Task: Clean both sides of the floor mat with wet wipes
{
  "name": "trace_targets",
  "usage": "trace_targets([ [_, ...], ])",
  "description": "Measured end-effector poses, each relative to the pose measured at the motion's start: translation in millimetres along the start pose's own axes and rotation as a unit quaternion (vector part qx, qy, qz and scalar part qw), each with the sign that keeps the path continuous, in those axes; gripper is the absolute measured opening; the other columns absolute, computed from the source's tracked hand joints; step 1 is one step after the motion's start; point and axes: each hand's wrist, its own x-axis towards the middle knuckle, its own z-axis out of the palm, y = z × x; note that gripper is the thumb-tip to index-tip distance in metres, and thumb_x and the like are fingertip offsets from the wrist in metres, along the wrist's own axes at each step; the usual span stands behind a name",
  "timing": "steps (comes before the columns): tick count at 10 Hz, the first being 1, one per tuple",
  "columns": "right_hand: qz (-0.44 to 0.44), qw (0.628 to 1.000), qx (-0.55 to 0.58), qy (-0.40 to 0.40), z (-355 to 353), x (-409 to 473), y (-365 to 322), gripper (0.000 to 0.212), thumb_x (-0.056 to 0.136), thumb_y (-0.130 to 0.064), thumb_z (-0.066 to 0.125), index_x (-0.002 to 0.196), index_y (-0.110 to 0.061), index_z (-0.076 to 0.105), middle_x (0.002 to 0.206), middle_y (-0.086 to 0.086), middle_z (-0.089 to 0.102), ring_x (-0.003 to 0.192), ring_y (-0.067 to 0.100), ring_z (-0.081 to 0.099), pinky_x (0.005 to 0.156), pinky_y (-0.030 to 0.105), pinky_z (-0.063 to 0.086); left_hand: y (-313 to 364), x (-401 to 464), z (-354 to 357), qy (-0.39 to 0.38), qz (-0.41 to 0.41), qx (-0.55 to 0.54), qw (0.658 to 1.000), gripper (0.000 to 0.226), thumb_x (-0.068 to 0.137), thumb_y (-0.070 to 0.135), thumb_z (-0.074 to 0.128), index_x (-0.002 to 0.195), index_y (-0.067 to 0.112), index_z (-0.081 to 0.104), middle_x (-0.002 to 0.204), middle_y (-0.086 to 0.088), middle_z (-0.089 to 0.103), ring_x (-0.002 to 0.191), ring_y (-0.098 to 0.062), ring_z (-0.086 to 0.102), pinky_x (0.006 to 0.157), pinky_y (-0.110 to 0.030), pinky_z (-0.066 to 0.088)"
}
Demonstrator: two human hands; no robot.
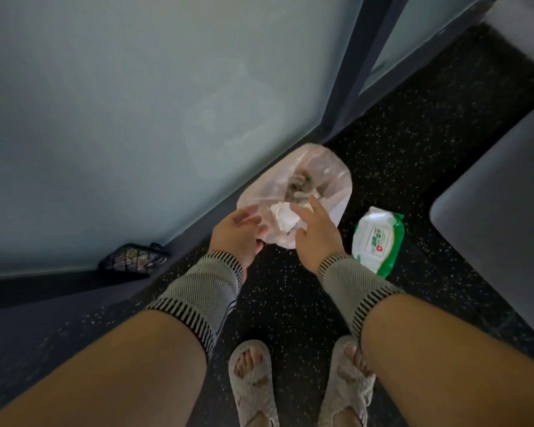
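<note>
Both arms are reaching forward and down over the bag [305, 167], striped wrist sleeves on. Left hand [238, 234] is sitting palm-up at the bag's near rim, fingers relaxed and apart, holding nothing I can see. Right hand [316, 232] is hovering palm-down, fingers spread, tips touching a crumpled white wipe [282, 218] at the bag mouth; can't tell if it's pinching it. Wipe pack [378, 240] is lying flat on the speckled floor [290, 303], just right of the bag.
</note>
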Motion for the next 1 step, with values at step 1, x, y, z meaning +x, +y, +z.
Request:
trace_targets([
  [1,0.013,1.0,-0.009,-0.014,6.8,7.4,15.1,0.06,0.091,0.002,0.046,0.142,-0.028,0.038,0.157,-0.011,0.012,0.137,0.009,0.028,0.095,0.013,0.02,-11.0,11.3,0.6,0.003,-0.003,0.01,1.0,0.037,0.096,-0.004,0.048,0.124,0.019,0.059,0.129,-0.004,0.061,0.112,-0.016,0.062,0.097,-0.037,0.051],
])
